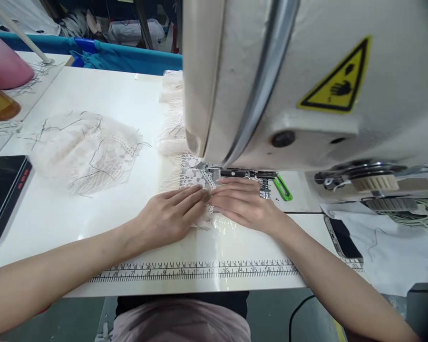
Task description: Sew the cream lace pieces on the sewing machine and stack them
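Pale lace fabric [192, 176] runs beneath the head of a sewing machine [231, 85], its near edge at the presser foot [214, 167]. My left hand [174, 209] lies on this lace from the left, fingers stretched and close together, thumb hidden. From the right, my right hand [244, 202] rests with its fingers extended flat, their tips on the lace edge just in front of the foot. The two hands' fingertips nearly meet. Farther back, the lace continues in gathered folds along the machine's left side.
Another lace piece [89, 152] with loose dark threads lies at left, near a black device [3, 194]. A printed ruler [199, 270] follows the table's front edge. A phone [342, 237] and white cloth [399, 251] lie at right. A pink thread cone [7, 61] stands back left.
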`<move>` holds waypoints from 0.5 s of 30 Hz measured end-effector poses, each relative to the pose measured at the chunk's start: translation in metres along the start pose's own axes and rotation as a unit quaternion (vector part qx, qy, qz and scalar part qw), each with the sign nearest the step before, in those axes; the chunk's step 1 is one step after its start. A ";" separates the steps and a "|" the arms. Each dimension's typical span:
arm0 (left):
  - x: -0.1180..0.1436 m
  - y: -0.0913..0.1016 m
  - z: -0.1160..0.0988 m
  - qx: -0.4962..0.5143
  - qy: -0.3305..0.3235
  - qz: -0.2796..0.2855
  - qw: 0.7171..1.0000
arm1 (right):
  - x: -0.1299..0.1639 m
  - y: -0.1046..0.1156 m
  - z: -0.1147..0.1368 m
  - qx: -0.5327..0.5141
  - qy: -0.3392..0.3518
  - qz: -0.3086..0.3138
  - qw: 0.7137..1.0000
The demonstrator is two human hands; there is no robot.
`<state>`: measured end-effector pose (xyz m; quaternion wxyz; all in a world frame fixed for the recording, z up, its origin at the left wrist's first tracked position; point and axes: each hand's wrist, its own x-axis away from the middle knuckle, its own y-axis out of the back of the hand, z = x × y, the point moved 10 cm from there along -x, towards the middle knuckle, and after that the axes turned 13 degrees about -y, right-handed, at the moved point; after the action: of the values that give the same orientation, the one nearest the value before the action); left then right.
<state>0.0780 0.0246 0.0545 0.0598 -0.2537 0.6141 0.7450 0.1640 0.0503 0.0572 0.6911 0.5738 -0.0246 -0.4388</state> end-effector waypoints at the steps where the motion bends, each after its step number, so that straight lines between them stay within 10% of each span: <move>1: 0.000 -0.001 0.000 0.002 0.003 0.001 1.000 | 0.000 0.000 0.000 0.002 0.001 -0.003 1.000; 15: 0.000 -0.006 0.002 0.014 0.013 0.004 1.000 | -0.002 0.003 -0.007 0.009 -0.032 0.003 0.999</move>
<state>0.0797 0.0282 0.0498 0.0522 -0.2600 0.6261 0.7333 0.1678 0.0572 0.0580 0.6862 0.5652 -0.0521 -0.4549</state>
